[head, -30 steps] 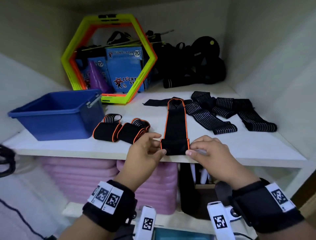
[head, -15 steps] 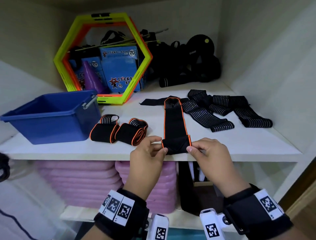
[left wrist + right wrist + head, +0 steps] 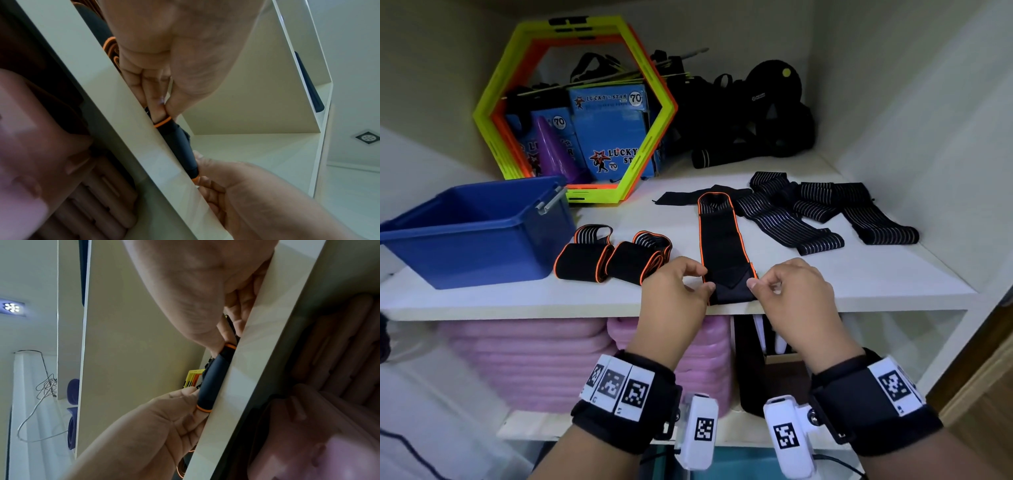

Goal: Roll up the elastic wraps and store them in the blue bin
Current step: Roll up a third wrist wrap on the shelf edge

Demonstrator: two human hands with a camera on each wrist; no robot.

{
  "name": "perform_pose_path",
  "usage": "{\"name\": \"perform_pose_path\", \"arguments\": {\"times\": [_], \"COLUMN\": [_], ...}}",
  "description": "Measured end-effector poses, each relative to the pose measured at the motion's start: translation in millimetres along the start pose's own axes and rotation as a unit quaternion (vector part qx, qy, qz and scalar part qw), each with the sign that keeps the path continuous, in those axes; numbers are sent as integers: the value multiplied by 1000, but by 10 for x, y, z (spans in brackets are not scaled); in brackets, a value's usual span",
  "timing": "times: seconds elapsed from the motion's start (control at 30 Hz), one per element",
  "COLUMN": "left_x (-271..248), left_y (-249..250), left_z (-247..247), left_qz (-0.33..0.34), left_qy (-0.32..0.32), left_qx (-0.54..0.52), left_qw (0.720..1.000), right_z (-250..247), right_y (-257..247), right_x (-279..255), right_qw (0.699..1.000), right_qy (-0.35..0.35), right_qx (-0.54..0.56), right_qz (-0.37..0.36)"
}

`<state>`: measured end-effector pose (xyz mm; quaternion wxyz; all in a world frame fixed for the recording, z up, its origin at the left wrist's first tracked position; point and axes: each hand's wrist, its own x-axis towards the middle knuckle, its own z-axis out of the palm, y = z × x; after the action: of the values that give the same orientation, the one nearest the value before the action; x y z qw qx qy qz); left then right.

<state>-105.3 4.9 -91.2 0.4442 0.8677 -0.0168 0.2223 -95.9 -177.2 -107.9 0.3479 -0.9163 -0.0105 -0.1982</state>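
A black wrap with orange edging (image 3: 719,240) lies lengthwise on the white shelf (image 3: 859,281). Its near end is turned over into a small roll (image 3: 179,146) at the shelf's front edge. My left hand (image 3: 705,279) pinches the roll's left side between thumb and fingers (image 3: 156,112). My right hand (image 3: 758,279) pinches the right side, as the right wrist view shows with the roll (image 3: 213,379) between both hands. Two rolled orange-edged wraps (image 3: 585,260) (image 3: 637,260) sit left of my hands. The blue bin (image 3: 482,228) stands at the far left, looking empty.
Several black striped wraps (image 3: 791,222) lie unrolled at the right back of the shelf. Yellow and orange hexagon rings (image 3: 647,147), blue boxes (image 3: 613,137) and black gear (image 3: 756,120) fill the back. Pink mats (image 3: 534,356) are stacked on the shelf below. Cabinet walls close both sides.
The wrap's near end, flat a second ago, has been lifted and turned over into a first small roll. Both hands stay at its two sides.
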Motion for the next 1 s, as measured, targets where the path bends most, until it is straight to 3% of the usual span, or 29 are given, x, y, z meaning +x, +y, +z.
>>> {"name": "perform_pose_path", "arguments": {"times": [0.4, 0.53, 0.67, 0.8, 0.87, 1.0], "left_x": [-3, 37, 52, 31, 20, -28], "left_y": [-25, -50, -124, -219, -267, -297], "left_z": [-40, -76, -110, -116, -108, -98], "left_qz": [45, 72, 112, 143, 121, 105], "left_qy": [-54, -74, -77, -104, -115, -113], "left_qx": [10, 39, 68, 82, 67, 79], "left_qw": [998, 994, 988, 981, 984, 985], "right_z": [-39, -50, -43, -186, -223, -168], "right_y": [-14, -24, -8, 39, 53, 70], "right_x": [8, 57, 117, 196, 231, 183], "right_qw": [994, 995, 988, 976, 971, 980], "right_qy": [-20, -36, -89, -188, -215, -169], "right_qx": [100, 51, -25, 1, -19, 6], "right_qz": [-27, -72, -122, -107, -106, -104]}}
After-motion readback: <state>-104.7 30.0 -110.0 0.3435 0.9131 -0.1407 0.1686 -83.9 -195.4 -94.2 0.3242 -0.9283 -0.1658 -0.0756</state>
